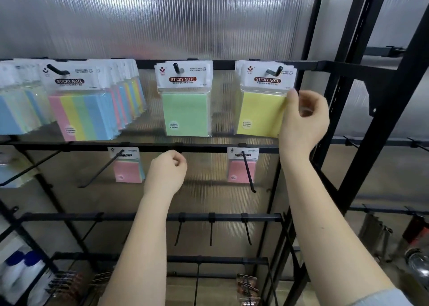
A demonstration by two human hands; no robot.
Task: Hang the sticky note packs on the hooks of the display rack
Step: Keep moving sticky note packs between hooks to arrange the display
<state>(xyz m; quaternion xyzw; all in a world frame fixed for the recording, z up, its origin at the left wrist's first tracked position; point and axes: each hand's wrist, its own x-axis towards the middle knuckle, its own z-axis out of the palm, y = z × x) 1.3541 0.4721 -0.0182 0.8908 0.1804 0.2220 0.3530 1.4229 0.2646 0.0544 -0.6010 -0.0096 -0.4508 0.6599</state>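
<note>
In the lower centre of the frame, the left hand (167,171) is raised with its fingers curled in, holding nothing. At the right, the right hand (301,117) pinches the right edge of the yellow sticky note pack (261,112), thumb on its front. This pack already hangs on its hook (275,71) in the upper right. I judge it light, the plastic sleeve slippery and soft, the card header stiffer, so the header near the hole is the better place to hold. Farther back, the green pack (185,114) and the multicolour packs (81,117) fill their hooks on the display rack (148,147); below, two pink packs (127,169) hang
</note>
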